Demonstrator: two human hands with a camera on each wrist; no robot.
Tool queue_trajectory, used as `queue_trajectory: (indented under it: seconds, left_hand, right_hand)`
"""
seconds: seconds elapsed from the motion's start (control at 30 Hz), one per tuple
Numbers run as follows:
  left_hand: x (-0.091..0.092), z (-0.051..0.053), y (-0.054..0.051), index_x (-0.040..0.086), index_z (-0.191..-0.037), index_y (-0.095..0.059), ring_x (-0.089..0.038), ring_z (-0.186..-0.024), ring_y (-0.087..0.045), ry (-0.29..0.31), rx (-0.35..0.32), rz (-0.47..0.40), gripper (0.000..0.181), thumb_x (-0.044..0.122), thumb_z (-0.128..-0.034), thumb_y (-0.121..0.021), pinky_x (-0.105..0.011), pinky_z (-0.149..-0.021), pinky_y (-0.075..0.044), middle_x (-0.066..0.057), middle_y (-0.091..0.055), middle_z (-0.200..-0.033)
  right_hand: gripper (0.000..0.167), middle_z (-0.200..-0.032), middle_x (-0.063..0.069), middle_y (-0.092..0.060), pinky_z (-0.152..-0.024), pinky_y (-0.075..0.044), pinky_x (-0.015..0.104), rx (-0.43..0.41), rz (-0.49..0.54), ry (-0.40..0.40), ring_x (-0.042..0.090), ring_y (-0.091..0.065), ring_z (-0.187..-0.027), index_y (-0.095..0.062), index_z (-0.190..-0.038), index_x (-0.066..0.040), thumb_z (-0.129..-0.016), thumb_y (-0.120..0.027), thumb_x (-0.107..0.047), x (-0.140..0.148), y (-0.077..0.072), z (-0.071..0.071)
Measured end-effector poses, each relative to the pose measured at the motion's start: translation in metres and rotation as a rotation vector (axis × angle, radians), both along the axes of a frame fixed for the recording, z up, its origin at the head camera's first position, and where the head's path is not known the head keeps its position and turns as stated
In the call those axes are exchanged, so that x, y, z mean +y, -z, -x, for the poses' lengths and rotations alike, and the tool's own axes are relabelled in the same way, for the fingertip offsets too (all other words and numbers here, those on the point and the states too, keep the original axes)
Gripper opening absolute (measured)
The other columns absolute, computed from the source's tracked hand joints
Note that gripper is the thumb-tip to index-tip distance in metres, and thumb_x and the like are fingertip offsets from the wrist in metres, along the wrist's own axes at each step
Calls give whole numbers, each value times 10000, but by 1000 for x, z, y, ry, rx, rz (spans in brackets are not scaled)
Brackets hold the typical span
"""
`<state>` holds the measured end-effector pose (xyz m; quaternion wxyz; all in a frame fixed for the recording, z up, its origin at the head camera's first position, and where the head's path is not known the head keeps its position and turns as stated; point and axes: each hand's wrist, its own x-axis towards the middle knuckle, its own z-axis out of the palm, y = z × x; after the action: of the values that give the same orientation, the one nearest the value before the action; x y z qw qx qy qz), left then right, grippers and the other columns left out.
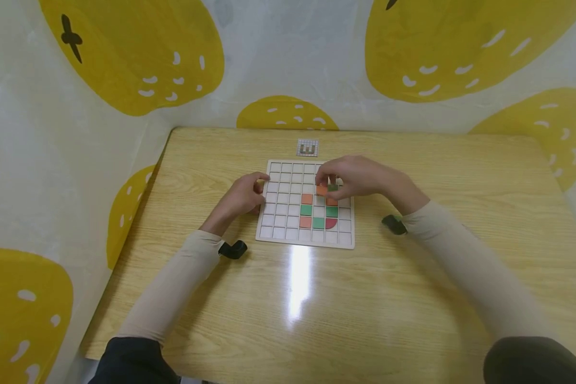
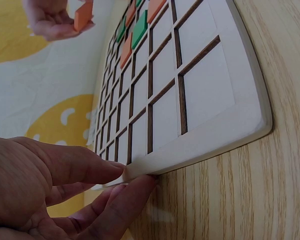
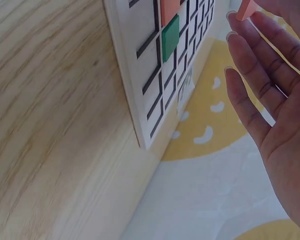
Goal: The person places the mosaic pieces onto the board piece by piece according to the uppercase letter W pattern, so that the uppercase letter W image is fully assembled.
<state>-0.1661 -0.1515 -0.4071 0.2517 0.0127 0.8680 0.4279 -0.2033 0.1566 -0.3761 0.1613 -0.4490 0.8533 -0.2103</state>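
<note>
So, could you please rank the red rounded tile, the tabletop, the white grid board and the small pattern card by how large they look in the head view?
Largest to smallest:
1. Wood-grain tabletop
2. White grid board
3. Small pattern card
4. Red rounded tile

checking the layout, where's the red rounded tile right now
In the head view, the red rounded tile sits in the lower right of the board, directly right of one green tile and just below a second green tile.
</note>
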Motion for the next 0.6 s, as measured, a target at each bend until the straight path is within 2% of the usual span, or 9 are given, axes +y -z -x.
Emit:
queue_trajectory:
  seconds: [0.3,0.5,0.6]
  left_hand:
    - [0,0,-1,94,-1480,-481,-260,-872,-537,-3,2,-10,618,-97,-906,-610,-329,-654,-616,-144,-501,-1075]
    - [0,1,-2,93,-1479,-480,-268,-883,-539,-1,-2,-5,615,-95,-908,-611,-331,-656,-615,-149,-501,-1086]
    - [0,1,-1,95,-1481,-478,-267,-882,-543,0,-3,-4,618,-95,-908,-613,-330,-657,-616,-148,-503,-1088]
  right_hand:
    - [247,-961,-41,-678,-757,-509,339,-12,-33,-24,166,-622,-894,-687,-1097,-169,-871,-750,-244,-21,1,3]
    - [238,-955,-75,-659,-761,-502,319,-43,-68,-20,130,-591,-894,-682,-1098,-212,-885,-740,-298,-35,4,5]
    - [239,-949,-92,-654,-746,-498,313,-32,-77,-26,113,-584,-886,-680,-1084,-225,-885,-753,-337,-42,5,6]
